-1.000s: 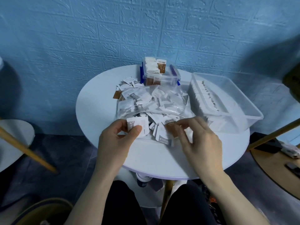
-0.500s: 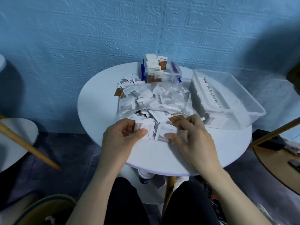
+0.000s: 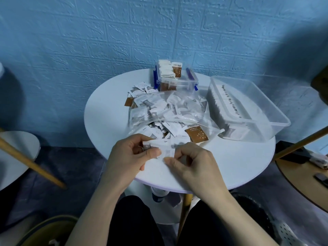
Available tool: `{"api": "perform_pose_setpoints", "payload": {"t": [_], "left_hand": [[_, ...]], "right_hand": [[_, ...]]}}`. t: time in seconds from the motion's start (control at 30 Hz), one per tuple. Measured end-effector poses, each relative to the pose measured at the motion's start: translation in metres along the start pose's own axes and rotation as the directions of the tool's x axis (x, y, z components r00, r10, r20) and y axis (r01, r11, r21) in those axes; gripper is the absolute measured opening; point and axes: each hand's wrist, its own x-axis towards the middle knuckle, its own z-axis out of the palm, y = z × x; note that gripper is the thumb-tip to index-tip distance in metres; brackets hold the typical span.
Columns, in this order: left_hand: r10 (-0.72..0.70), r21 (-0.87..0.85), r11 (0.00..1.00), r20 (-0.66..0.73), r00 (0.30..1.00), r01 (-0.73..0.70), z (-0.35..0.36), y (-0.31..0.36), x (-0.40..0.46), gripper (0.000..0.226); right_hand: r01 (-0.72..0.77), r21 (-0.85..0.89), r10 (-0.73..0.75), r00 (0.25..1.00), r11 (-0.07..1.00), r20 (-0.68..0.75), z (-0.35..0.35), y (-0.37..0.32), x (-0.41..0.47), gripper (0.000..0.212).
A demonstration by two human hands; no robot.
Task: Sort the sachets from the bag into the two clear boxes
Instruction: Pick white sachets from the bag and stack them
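1. Pinching a small stack of white sachets [image 3: 160, 148], the left hand [image 3: 131, 157] and the right hand [image 3: 193, 162] meet just above the near part of the round white tabletop [image 3: 106, 121]
2. Left thumb and fingers [image 3: 154, 153] are curled and pressed onto the left end of the stack; the right fingers are curled too, with the thumb tip against the stack's right end
3. Just beyond the hands lies the clear plastic bag [image 3: 166, 110], crumpled on its side and full of white sachets, its open mouth facing the person
4. A brown sachet [image 3: 196, 134] lies at the bag's mouth, just beyond the right hand, among loose white ones
5. More loose sachets [image 3: 140, 89], white with one brown, lie at the bag's far left corner
6. At the far edge stands the small clear box [image 3: 175, 82] with blue clips, holding upright white and brown sachets
7. To the right sits the large clear box [image 3: 248, 110], touching or nearly touching the bag; a tight row of white sachets stands along its left side, and the rest of it looks bare
8. Behind the tabletop is a blue brick-pattern wall [image 3: 88, 41]; the person's dark trouser legs [image 3: 134, 222] show below the tabletop's edge
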Motion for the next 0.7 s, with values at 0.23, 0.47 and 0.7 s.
{"api": "perform_pose_setpoints", "payload": {"t": [0.23, 0.47, 0.7], "left_hand": [[-0.014, -0.016, 1.0, -0.051, 0.999, 0.013, 0.001, -0.002, 0.001, 0.015], [-0.054, -0.021, 0.998, -0.006, 0.999, 0.053, -0.001, 0.0, 0.001, 0.023], [-0.015, 0.02, 1.0, -0.083, 0.996, 0.016, 0.002, -0.003, 0.0, 0.014]], "right_hand": [[0.009, -0.182, -0.039, 0.986, 0.983, -0.162, -0.022, 0.008, 0.019, 0.018], [0.052, -0.355, -0.038, 0.998, 0.933, 0.047, -0.03, 0.012, 0.036, 0.048], [0.06, -0.099, -0.067, 0.996, 0.993, -0.064, -0.03, 0.009, 0.034, 0.028]]}}
